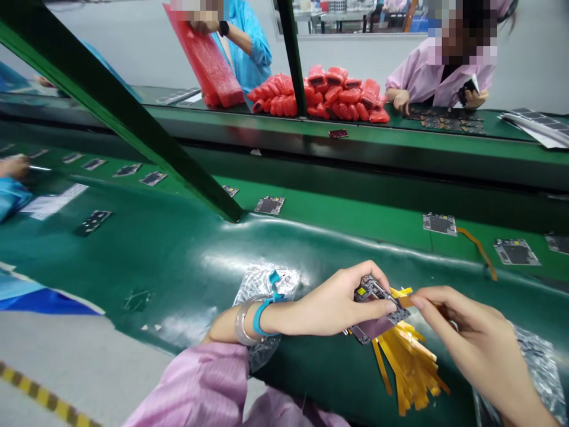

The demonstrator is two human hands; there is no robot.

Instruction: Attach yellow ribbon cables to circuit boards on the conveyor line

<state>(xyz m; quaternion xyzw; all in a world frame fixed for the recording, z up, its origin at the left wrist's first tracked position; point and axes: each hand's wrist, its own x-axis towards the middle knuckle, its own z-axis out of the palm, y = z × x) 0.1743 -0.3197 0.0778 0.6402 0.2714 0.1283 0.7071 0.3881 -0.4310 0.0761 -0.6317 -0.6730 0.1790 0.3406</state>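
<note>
My left hand, with a blue wrist strap and a clear bangle above it, grips a small circuit board between thumb and fingers. The board is tilted and has a yellow square and a dull purple area on its face. At the board's right edge, my right hand pinches the end of an orange flex cable. Whether the cable is joined to the board cannot be made out. Below both hands, a fanned bundle of yellow-orange flex cables lies on the green mat.
Circuit boards lie spaced along the green belt, one board with an orange cable attached. A green post slants across the left. Plastic bags lie beside me. Across the line, co-workers sit near red wrapped packs.
</note>
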